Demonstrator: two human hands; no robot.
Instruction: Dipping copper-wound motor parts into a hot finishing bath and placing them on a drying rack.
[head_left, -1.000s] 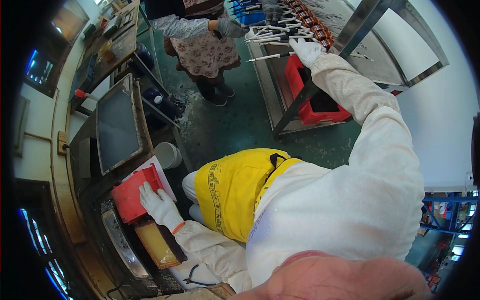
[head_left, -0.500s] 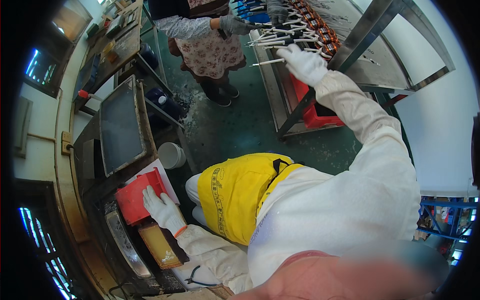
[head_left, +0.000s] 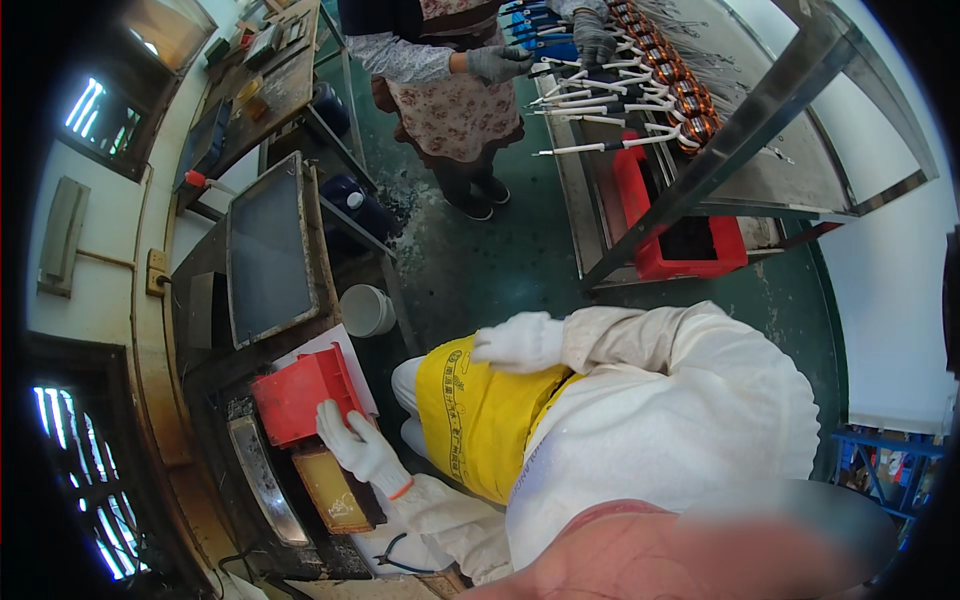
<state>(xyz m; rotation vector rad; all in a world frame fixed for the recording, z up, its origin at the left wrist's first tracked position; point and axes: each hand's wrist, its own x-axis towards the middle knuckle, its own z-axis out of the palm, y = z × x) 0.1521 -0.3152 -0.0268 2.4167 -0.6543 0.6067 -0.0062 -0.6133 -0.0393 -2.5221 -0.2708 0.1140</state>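
Note:
My left hand (head_left: 362, 450), in a white glove, lies open with fingers stretched out at the near edge of a red plastic box (head_left: 300, 398); whether it touches the box I cannot tell. My right hand (head_left: 522, 342), also white-gloved, is in front of my yellow apron (head_left: 452, 420). Its fingers are curled and nothing shows between them. Beside my left hand sits a shallow pan (head_left: 330, 490) of yellowish-brown material. On the metal rack at the upper right lies a row of copper-wound coils (head_left: 675, 70) with white-sleeved leads (head_left: 590, 105).
Across the rack stands a co-worker, whose grey-gloved hand (head_left: 498, 64) is near the leads. A red bin (head_left: 725, 245) sits on the rack's lower level. Pliers (head_left: 395, 552) lie near my left forearm. At left are a framed dark panel (head_left: 268, 255) and a white bucket (head_left: 367, 310).
My right hand has come away from the leads on the rack, back to my apron. My left hand stays by the red box. The co-worker's hands have shifted slightly at the leads.

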